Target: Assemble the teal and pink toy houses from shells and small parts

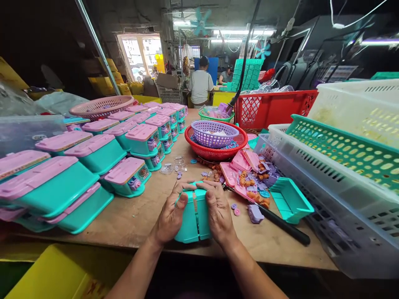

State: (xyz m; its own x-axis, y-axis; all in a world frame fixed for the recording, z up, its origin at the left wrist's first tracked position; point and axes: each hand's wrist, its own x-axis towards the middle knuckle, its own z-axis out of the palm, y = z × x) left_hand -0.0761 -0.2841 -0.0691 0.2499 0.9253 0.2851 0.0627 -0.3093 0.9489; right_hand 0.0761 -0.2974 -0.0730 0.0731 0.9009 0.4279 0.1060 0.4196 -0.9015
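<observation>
Near the table's front edge, my left hand (171,214) and my right hand (220,211) grip a teal plastic box (189,218) from both sides. A narrow gap runs down the box between two halves, with each thumb on its own half. My fingers wrap over the far side, where their tips are partly hidden. Just beyond lie clear plastic pieces (180,164) and small purple parts. To the right of my right hand are small purple and pink round parts (235,209), a purple block piece (255,213) and a black-handled tool (285,226).
Stacked teal boxes with pink lids (77,182) fill the left side. A red basket (215,154) holding a purple basket (215,135) stands ahead. Pink trays (230,172) with brown and purple parts, an open teal bin (291,203) and large crates (330,178) are at right. Two people work farther back.
</observation>
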